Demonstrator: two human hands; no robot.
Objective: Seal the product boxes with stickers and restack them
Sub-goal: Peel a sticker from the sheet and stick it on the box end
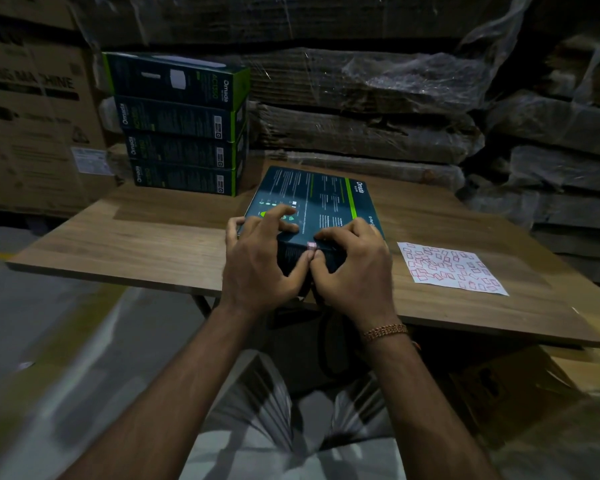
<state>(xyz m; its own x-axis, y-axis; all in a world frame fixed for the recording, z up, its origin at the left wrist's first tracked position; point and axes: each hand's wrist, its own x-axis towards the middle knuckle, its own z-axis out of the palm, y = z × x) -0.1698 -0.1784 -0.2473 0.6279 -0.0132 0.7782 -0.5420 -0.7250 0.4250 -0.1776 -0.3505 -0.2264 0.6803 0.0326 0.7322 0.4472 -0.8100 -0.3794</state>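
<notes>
So the person is sitting at a wooden worktop (153, 233) with one dark Omada product box (321, 202) lying flat right at the near edge, and both hands are working a small pink sticker (311, 246) over the box's near top edge, where the flap presumably closes. The left hand (260, 261) is wrapping the left end of the box, fingers spreading on the top face and thumb pushing on the near side just under the sticker, so that grip is clamped on the box. The right hand (352, 268) is curling over the same edge, fingertips on top and thumb meeting the other thumb, so that one is holding the box too. To do this bit well I'd say it's about folding the sticker evenly over the edge, rubbing it down on both faces so no corner is lifting, and keeping the box pinned so it isn't sliding off the worktop. As for what's holding what: the white sticker sheet (451, 266) is lying on the worktop to the right, well apart from the box, and it's carrying loads of little red-outlined stickers scattered at odd angles. At the back left, a stack of boxes (181, 126) is sitting four high, the top one tilting a bit. Can't tell what's inside any box, they're all closed up.
</notes>
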